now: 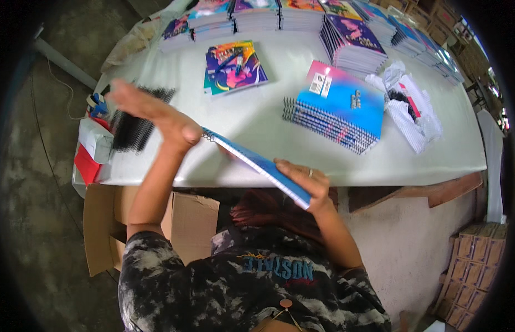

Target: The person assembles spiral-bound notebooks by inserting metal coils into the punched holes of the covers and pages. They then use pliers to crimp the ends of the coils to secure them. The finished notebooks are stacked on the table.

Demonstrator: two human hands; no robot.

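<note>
A blue spiral notebook [257, 160] is held tilted above the table's near edge, seen nearly edge-on. My right hand [308, 181] grips its lower right end, a ring on one finger. At the upper left end, by the black wire coil, is my left hand [160, 116], open with its fingers stretched out and slightly blurred. The heel of that hand is at the coil; whether it presses on it I cannot tell. Beneath and beside my left hand lies a batch of black binding coils [136, 130].
Blue spiral notebooks [340, 113] are stacked right of centre, beside crumpled white wrapping [420, 119]. Pens lie on colourful notebooks [235, 69]. Tall notebook stacks [351, 44] line the far side of the white table [224, 113]. An open cardboard box [193, 221] sits below the near edge.
</note>
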